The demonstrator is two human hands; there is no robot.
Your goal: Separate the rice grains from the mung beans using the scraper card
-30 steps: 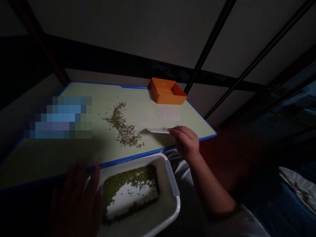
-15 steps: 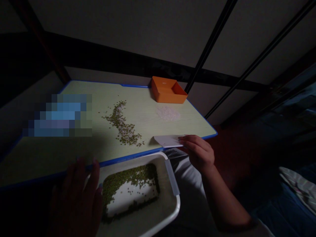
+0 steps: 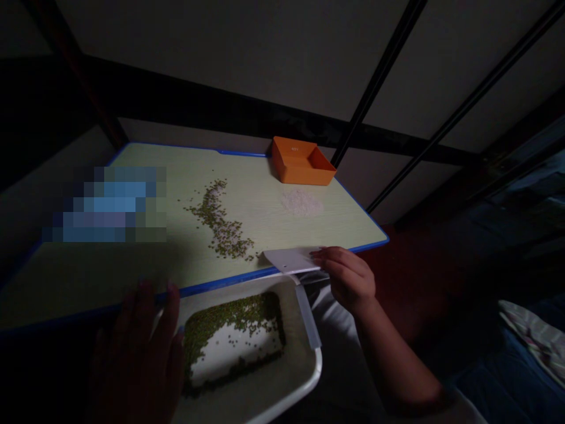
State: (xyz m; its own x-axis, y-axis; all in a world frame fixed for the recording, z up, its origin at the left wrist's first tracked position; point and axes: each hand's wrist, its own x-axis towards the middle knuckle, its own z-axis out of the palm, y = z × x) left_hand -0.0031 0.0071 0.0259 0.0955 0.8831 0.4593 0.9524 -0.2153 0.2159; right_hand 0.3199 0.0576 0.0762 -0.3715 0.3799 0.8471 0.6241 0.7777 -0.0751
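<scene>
Right hand and the white card have slid a little left since half a second ago, toward the loose grains; compared with one second ago, they also sit closer to the white tub. Right fingers are clamped on the card's right end, fingertips on its upper side (thumb mostly hidden). Card is tilted, its lower edge near the tub's far right corner; whether it touches the rim, can't tell.

Left hand is at the tub's left side, fingers slightly apart and pointing away from the person. Too dark there to say whether they grip the rim or just rest by it.

Inside the tub, green grains lie along the walls, thickest at the far and left sides, with white bottom showing in the middle. Beyond the tub is the pale green table, blue-edged. On it, straight out from the tub, a crooked strip of mixed green and whitish grains, its near end just left of the card. Farther out and right of the tub, a whitish pile, then an orange box behind that. Blurred-out bluish patch far left of the tub.
</scene>
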